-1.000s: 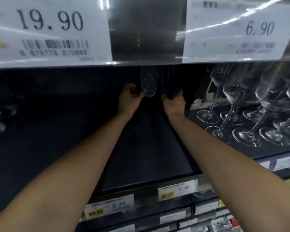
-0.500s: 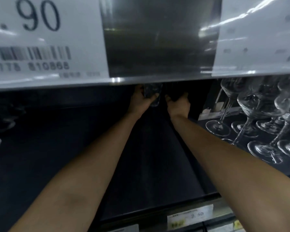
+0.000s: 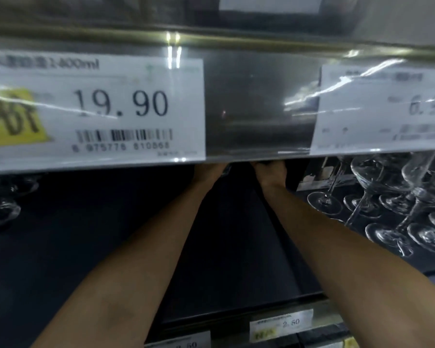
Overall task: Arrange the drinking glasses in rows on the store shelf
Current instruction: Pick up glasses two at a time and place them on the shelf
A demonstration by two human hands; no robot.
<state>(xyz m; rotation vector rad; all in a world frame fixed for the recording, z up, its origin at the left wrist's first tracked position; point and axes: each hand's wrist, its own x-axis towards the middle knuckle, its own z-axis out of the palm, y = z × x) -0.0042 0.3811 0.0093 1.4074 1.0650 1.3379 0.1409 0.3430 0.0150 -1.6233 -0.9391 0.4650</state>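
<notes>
Reaching under price rail (image 3: 256, 109): left hand (image 3: 209, 172) beside glass (image 3: 227, 169), right hand (image 3: 270, 172) near; grips indiscernible.

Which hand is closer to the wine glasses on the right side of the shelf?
Right. The right hand is just left of the wine glasses; the left hand is farther left, beyond it.

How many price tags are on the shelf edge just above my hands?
2. The 19.90 tag is on the left, with a yellow sticker at its left end. The 6.90 tag is on the right, streaked with glare and cut off by the frame edge. Others may lie out of view.
</notes>
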